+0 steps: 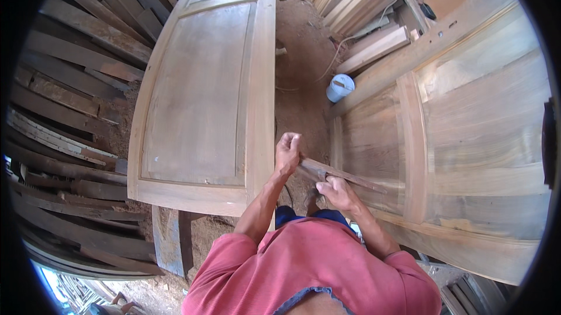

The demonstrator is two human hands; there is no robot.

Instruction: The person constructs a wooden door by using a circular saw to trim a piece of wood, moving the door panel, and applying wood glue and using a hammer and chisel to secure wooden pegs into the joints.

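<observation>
- Stacked rough brown wooden boards [87,108] fill the workshop's left side.
- Beside them lies a pale wooden framed door [196,93] with 2 recessed panels in view.
- Past its near right corner, the bare left hand [287,154] is curled beside the tool's end; I cannot tell whether it holds it.
- Slanting rightward between the hands is the long, narrow brown wooden tool [359,180].
- Wrapped round its middle is the bare right hand [340,193].
- Beyond sits a round white bucket [340,89], any label too small to read.
- Rightmost is a larger streaked wooden door [374,151].
</observation>
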